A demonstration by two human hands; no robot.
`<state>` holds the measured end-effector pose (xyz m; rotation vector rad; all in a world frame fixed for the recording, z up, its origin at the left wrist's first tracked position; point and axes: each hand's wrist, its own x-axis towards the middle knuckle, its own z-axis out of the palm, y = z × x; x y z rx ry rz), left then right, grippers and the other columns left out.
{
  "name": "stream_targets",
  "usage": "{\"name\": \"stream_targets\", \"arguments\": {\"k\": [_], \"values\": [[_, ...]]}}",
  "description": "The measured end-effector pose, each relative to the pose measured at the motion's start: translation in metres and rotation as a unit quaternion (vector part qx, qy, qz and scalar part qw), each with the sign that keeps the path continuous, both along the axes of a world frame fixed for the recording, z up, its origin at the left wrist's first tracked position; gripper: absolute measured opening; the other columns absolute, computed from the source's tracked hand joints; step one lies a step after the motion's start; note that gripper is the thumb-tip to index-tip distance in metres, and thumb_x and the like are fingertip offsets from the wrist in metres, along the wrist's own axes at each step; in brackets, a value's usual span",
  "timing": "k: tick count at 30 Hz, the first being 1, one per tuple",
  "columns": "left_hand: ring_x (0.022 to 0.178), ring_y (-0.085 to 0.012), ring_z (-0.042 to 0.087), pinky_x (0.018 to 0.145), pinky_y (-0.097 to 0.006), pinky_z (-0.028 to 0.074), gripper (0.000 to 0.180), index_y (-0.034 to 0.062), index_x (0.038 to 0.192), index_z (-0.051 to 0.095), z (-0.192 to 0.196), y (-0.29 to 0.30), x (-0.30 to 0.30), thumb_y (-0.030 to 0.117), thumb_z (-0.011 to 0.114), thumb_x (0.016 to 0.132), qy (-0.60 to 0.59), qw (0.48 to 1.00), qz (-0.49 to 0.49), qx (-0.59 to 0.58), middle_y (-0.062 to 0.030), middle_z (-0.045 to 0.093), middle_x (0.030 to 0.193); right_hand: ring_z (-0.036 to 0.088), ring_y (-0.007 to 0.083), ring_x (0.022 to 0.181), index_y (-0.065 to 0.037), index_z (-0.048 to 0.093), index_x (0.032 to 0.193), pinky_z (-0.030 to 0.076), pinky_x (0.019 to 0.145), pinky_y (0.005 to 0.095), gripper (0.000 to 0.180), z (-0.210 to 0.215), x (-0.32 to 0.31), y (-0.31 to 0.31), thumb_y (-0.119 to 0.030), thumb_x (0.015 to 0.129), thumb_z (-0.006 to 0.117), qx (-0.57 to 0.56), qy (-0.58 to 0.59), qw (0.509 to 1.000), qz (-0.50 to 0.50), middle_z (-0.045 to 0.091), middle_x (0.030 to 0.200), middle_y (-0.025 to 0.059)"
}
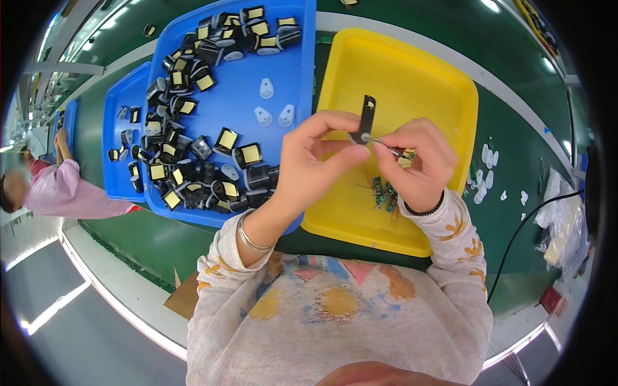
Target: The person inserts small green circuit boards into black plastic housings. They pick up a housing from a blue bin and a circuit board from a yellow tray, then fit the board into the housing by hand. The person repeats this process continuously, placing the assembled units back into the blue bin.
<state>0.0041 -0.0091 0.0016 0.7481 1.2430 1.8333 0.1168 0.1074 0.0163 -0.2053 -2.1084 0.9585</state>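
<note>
The left hand [315,154] pinches a small black part [367,119] between thumb and fingers, holding it upright above the yellow tray [412,77]. The right hand [418,161] has its fingers closed on a thin metal pin [381,143] – its tip touches the lower end of the black part. Small green circuit boards [385,193] lie in the tray under the hands. Beside it, a blue tray [283,58] holds many black and yellow components [248,154] on the green table [515,212].

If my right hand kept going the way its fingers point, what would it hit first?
Probably the small black part pinched in the left hand; the right hand points left at it, holding a thin wire.
</note>
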Motion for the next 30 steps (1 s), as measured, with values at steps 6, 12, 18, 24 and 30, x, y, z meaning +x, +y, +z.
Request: {"name": "stream_targets", "arguments": {"k": [6,12,18,24,30], "values": [[0.097,-0.0156,0.052,0.08,-0.029,0.048,0.024,-0.0009,0.094,0.054,-0.0004,0.0009,0.0006,-0.004,0.063,0.072,0.01,1.0,-0.002,0.005,-0.0081,0.054,0.1,0.051,0.014,0.049,-0.001,0.058,0.071,0.039,0.041,0.022,0.014,0.0006,0.0014,-0.0023,0.001,0.062,0.069,0.029,-0.005,0.999,-0.016,0.052,0.063,0.0068],[0.098,-0.0152,0.051,0.082,-0.028,0.045,0.017,-0.0019,0.092,0.053,0.0013,-0.0001,0.0001,-0.003,0.058,0.076,0.004,1.0,-0.013,0.014,-0.0082,0.053,0.1,0.051,0.0169,0.049,-0.002,0.059,0.071,0.04,0.042,0.0241,0.014,0.0012,0.0026,-0.004,0.001,0.061,0.068,0.048,-0.015,0.999,-0.01,0.052,0.063,0.007],[0.094,-0.0119,0.047,0.083,-0.026,0.038,0.015,-0.0004,0.098,0.046,0.0012,-0.0015,0.0014,0.001,0.047,0.084,0.023,0.998,-0.05,0.029,-0.007,0.047,0.1,0.054,0.0199,0.054,-0.002,0.06,0.072,0.042,0.045,0.0264,0.015,-0.0001,0.0016,-0.0075,-0.001,0.061,0.069,0.04,-0.018,0.999,0.006,0.055,0.066,0.0071],[0.098,-0.0179,0.048,0.089,-0.031,0.036,0.014,0.0002,0.098,0.044,-0.007,-0.0034,0.0014,0.009,0.042,0.087,0.083,0.996,-0.005,0.024,-0.0106,0.047,0.106,0.048,0.0148,0.047,-0.003,0.059,0.077,0.038,0.043,0.0241,0.016,0.0051,0.0014,-0.009,-0.005,0.064,0.069,-0.037,-0.082,0.995,0.033,0.055,0.067,0.006],[0.089,-0.0112,0.045,0.082,-0.025,0.036,0.015,0.0022,0.097,0.043,0.0006,0.0007,-0.0014,0.003,0.048,0.083,0.014,1.0,-0.026,-0.006,-0.0072,0.046,0.1,0.047,0.0097,0.047,-0.003,0.058,0.08,0.037,0.044,0.0222,0.011,-0.0025,0.0017,-0.0045,-0.006,0.072,0.065,-0.138,-0.133,0.98,0.062,0.055,0.067,0.0047]]}}
